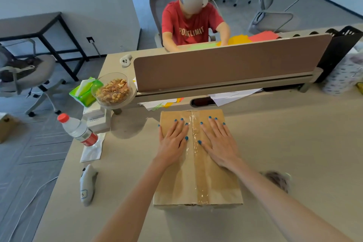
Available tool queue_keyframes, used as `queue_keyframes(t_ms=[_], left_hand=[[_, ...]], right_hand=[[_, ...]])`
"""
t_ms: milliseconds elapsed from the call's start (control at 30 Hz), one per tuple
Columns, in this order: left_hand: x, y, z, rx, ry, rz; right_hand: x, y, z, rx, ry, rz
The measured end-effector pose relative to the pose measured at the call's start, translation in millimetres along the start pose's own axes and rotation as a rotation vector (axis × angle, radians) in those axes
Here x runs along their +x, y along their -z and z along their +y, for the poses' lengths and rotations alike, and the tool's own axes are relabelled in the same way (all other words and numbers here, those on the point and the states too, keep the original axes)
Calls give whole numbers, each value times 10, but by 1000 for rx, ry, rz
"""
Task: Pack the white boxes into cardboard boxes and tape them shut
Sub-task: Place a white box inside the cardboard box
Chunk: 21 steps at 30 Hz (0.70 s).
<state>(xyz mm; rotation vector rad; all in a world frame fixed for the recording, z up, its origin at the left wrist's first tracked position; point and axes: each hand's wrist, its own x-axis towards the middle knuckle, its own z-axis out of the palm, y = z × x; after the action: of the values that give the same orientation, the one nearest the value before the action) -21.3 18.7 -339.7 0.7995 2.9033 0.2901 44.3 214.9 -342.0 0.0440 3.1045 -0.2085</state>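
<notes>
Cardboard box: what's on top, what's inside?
On the cardboard box: clear tape along the centre seam, left hand and right hand flat either side. Inside cannot be seen; flaps closed.

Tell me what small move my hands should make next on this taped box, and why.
Probably smooth the clear tape outward: it looks wrinkled along the cardboard box seam, and your left hand and right hand lie flat beside it.
</notes>
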Motion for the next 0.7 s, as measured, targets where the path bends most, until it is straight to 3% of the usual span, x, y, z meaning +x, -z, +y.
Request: queue_keyframes(t_ms=[467, 700], left_hand=[[589, -101, 350, 128, -34, 83], [302, -96, 686, -99, -106, 166]], right_hand=[[350, 93, 555, -33, -21, 11], [-144, 141, 647, 165, -91, 31]])
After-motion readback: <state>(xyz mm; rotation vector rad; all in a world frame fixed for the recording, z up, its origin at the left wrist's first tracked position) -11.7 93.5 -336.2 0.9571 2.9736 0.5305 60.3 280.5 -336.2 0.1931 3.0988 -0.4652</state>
